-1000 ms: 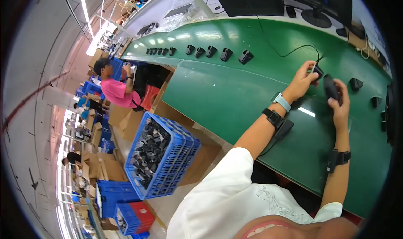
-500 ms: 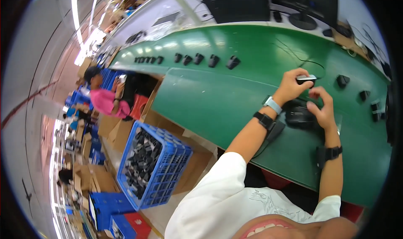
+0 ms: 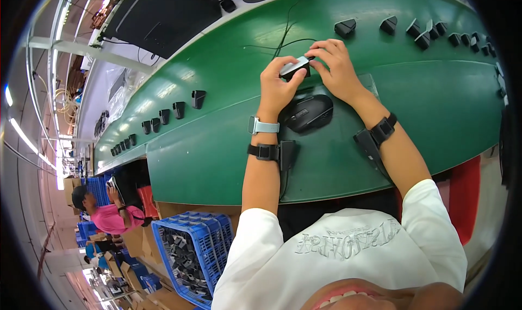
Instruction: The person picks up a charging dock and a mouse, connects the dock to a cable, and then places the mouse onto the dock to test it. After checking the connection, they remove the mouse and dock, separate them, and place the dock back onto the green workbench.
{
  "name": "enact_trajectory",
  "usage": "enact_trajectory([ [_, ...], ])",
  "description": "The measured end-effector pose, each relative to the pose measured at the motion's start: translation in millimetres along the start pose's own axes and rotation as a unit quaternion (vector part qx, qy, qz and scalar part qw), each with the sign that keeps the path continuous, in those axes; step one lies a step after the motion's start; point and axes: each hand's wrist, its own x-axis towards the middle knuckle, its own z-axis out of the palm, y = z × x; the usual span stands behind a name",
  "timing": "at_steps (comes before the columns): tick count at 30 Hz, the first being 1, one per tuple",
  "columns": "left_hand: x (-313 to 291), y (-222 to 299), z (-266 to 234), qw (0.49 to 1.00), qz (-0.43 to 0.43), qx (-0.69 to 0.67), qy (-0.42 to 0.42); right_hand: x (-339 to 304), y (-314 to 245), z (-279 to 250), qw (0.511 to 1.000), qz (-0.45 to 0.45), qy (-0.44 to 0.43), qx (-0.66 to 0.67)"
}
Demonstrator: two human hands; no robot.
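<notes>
My left hand (image 3: 275, 87) and my right hand (image 3: 338, 68) both grip a small flat silver-grey device (image 3: 294, 67) with a dark cable running off toward the back of the green table (image 3: 217, 147). A black computer mouse (image 3: 309, 113) lies on the table just below my hands, between my wrists. Each wrist carries a black strap, and the left one also wears a pale watch.
Rows of small black parts (image 3: 198, 98) line the table to the left and the far right (image 3: 424, 30). A dark monitor (image 3: 163, 13) stands at the back. A blue crate (image 3: 187, 253) of black parts sits on the floor; a person in pink (image 3: 106, 215) sits nearby.
The mouse was held in my right hand a second ago; it now lies on the table. Both hands have closed on the silver-grey device.
</notes>
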Motion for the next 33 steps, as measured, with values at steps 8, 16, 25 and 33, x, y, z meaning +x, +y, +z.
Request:
enact_trajectory([
  [8, -3.0, 8.2, 0.6, 1.000, 0.007, 0.026, -0.001, -5.0, 1.9, 5.3, 1.000, 0.002, -0.005, 0.009],
  [16, -0.4, 6.1, 4.4, 0.994, 0.086, 0.064, 0.016, -2.3, 1.9, 2.8, 0.999, 0.026, 0.007, 0.020],
  [25, 1.1, 16.9, 6.7, 0.978, 0.147, 0.140, 0.038, -1.6, -1.8, 12.0, 0.832, 0.280, -0.041, 0.476],
  [33, -2.7, 20.2, 14.5, 0.969, 0.184, 0.164, 0.017, -3.3, 0.9, 4.6, 0.821, 0.324, -0.067, 0.465],
])
